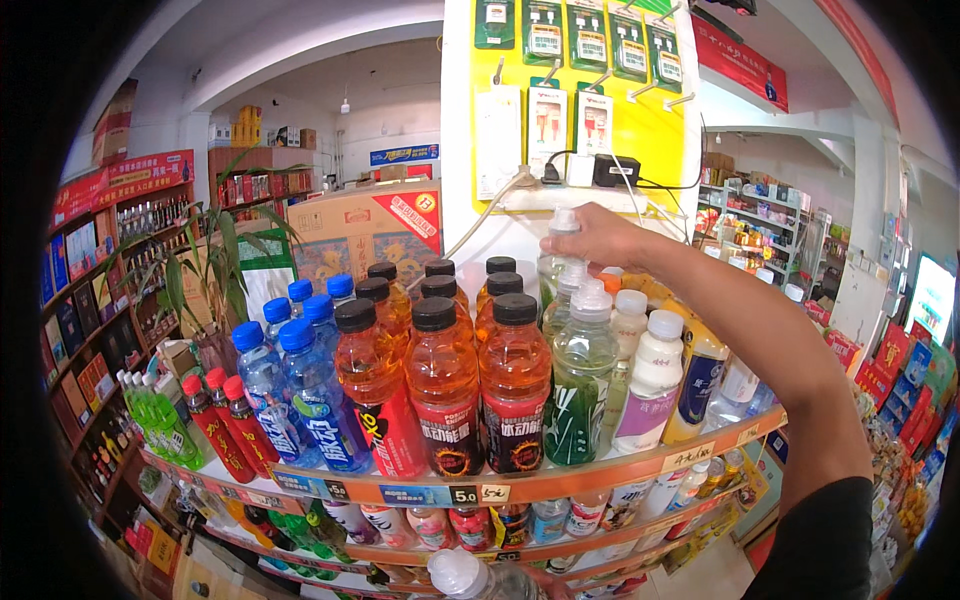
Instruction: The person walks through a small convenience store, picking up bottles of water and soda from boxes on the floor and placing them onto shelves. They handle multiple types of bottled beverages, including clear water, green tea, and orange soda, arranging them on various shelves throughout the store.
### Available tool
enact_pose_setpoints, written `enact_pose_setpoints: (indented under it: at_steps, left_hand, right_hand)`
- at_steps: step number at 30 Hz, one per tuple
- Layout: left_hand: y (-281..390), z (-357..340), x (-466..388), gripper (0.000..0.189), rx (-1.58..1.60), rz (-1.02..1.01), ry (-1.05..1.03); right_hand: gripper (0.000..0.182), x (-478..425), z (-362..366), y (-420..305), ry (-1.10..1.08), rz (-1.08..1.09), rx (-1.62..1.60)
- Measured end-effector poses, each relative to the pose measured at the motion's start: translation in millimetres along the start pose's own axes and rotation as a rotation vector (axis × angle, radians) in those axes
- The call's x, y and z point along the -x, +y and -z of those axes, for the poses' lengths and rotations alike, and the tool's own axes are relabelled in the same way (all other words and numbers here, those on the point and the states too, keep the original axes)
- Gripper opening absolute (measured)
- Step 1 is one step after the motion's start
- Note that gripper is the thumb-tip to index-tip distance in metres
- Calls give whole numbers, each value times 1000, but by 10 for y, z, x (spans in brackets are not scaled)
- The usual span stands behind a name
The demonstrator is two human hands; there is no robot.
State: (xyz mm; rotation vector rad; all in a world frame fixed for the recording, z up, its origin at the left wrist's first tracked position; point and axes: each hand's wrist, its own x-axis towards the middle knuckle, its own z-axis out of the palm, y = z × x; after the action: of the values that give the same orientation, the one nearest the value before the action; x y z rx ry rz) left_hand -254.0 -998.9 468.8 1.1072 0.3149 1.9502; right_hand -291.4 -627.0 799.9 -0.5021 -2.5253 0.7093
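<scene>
My right hand [592, 236] reaches over the top shelf and grips the neck of a clear plastic bottle [553, 276] with a clear domed cap. That bottle stands at the back of a row of similar bottles; the front one [581, 390] has a green label. At the bottom edge another bottle [459, 574] with a clear domed cap is held close to me. Only a sliver of my left hand [551, 583] shows beside it, its fingers around the bottle. Left of the green-label row stand black-capped orange drink bottles [442, 367].
Blue-capped bottles [319, 397] and red-capped bottles [244, 424] fill the shelf's left. White yogurt-drink bottles [651, 382] stand right. A price-strip edge [540, 487] fronts the shelf. Behind, a power strip [577, 199] with cables is on the pillar. A cardboard carton [337, 217] stands behind left.
</scene>
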Motion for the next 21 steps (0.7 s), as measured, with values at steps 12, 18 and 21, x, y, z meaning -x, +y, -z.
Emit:
enact_pose_setpoints:
  at_steps: [12, 18, 21]
  left_hand:
    - [-132, -81, -12, 71, 88, -62, 26]
    - [-197, -54, 29, 72, 45, -19, 72]
    - [-282, -36, 10, 72, 48, 24, 96]
  right_hand:
    - [23, -195, -21, 223, -434, -164, -201]
    - [31, -367, 49, 369, -614, -112, -181]
    - [48, -330, 56, 352, -608, -163, -137]
